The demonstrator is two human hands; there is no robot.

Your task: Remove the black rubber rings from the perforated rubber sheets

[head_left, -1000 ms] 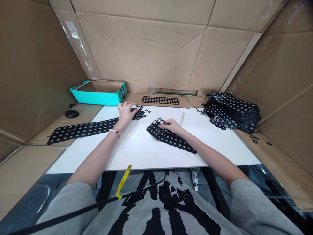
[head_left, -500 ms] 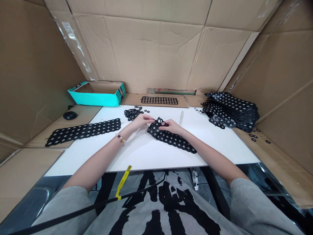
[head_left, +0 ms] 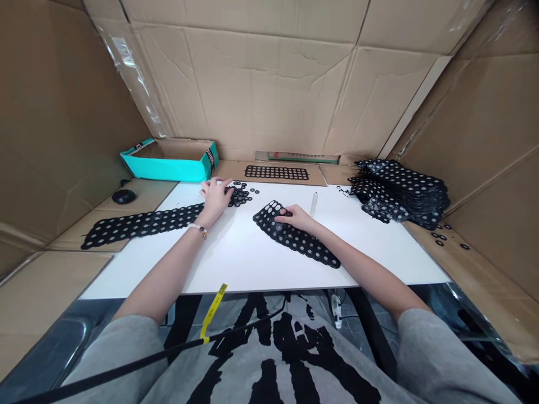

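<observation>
A black perforated sheet (head_left: 300,241) with rows of round holes lies slantwise on the white board (head_left: 248,264). My right hand (head_left: 295,219) pinches its upper edge near the far-left end, where several holes show white. At the near side of a pile of small black rings (head_left: 240,196) is my left hand (head_left: 217,197), its fingers bent but apart and the thumb beside the rings. Whether a ring touches those fingertips is too small to make out. Another long black perforated sheet (head_left: 138,225) lies to the left, its right end partly behind my left hand.
A turquoise box (head_left: 168,168) stands at the back left, near a round black object (head_left: 123,196). One perforated strip (head_left: 277,173) lies on cardboard at the back. A white pen-like stick (head_left: 314,203) and a tall stack of perforated sheets (head_left: 400,191) are to the right. Cardboard walls (head_left: 261,84) surround the board.
My left hand has moved left, off the end of the sheet and over to the ring pile, and its fingers have parted. My right hand still grips the sheet, which now lies flatter.
</observation>
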